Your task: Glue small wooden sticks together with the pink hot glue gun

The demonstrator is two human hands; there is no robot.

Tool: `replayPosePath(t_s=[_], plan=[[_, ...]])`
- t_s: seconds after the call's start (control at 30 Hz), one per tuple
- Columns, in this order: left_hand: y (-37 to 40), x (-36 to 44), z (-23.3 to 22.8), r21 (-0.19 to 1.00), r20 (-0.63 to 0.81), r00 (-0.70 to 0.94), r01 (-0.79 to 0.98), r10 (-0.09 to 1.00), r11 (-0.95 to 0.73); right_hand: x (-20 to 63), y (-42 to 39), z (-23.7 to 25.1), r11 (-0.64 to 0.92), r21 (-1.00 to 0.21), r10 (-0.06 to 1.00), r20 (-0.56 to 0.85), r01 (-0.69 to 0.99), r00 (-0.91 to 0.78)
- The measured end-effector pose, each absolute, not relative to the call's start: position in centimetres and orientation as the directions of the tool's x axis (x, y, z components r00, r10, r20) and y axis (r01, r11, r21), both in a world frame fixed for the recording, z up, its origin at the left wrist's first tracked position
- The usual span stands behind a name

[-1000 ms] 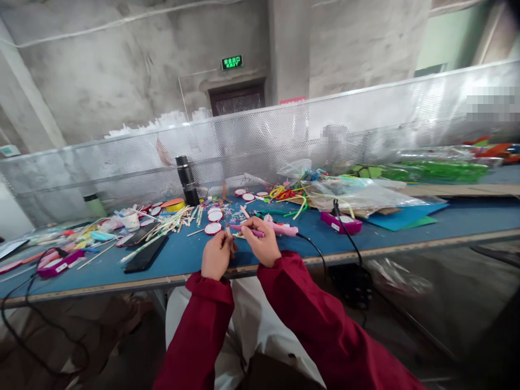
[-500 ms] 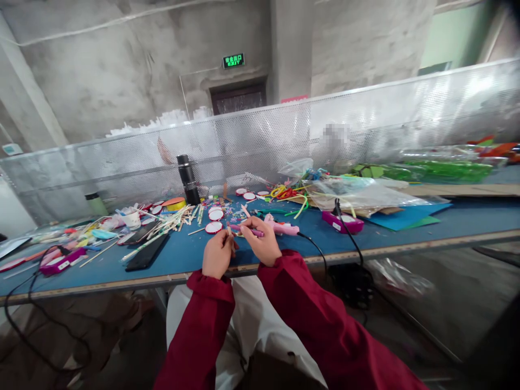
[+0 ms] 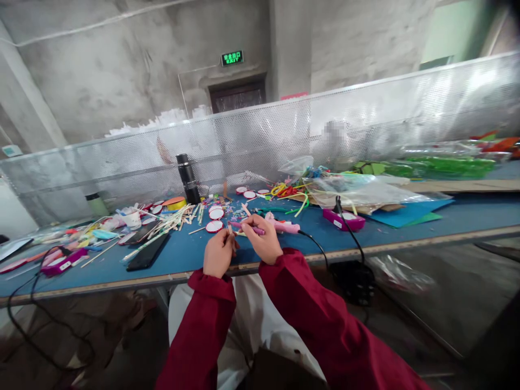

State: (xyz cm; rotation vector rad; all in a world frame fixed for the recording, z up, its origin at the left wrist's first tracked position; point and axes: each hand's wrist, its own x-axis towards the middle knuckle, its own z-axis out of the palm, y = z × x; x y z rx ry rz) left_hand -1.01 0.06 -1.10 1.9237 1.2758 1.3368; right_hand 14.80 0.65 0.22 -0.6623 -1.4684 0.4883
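- My left hand (image 3: pixel 218 253) is curled closed around a thin wooden stick (image 3: pixel 230 232), whose tip pokes up above my fingers; the hand hovers over the near edge of the blue table (image 3: pixel 284 244)
- My right hand (image 3: pixel 263 242) is pinched around a purple pipe cleaner (image 3: pixel 247 228), which runs leftward from my fingertips toward the stick; whether the 2 touch I cannot tell
- Both hands sit close together, nearly touching, both in dark red sleeves (image 3: pixel 317 319)
- Just behind my right hand lies a pink glue gun (image 3: pixel 282 227) on the table; its black cord (image 3: pixel 314 248) trails off the near edge
- A 2nd magenta glue gun (image 3: pixel 344 220) rests further right, beside a clear plastic bag (image 3: pixel 357 190) of craft stuff and blue sheets (image 3: pixel 406 214)
- Ahead of my hands, white discs with red rims (image 3: pixel 213 226) lie scattered; a heap of wooden sticks (image 3: pixel 174 218) spreads to their left
- A black phone (image 3: pixel 147 252) lies flat to the left of my left hand; a 3rd magenta glue gun (image 3: pixel 63 262) sits near the far left edge
- A black flask (image 3: pixel 187 178) stands upright at the back, against the perforated metal screen (image 3: pixel 365 119)
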Motion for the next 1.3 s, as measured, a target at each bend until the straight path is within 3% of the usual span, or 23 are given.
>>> replayPosePath(t_s=[1.3], plan=[[-0.19,-0.85,-1.15,0.807,0.456,0.062,0.391,0.888,-0.442,14.69,0.98,-0.28,0.726,-0.687,0.683,0.725,0.024,0.089]])
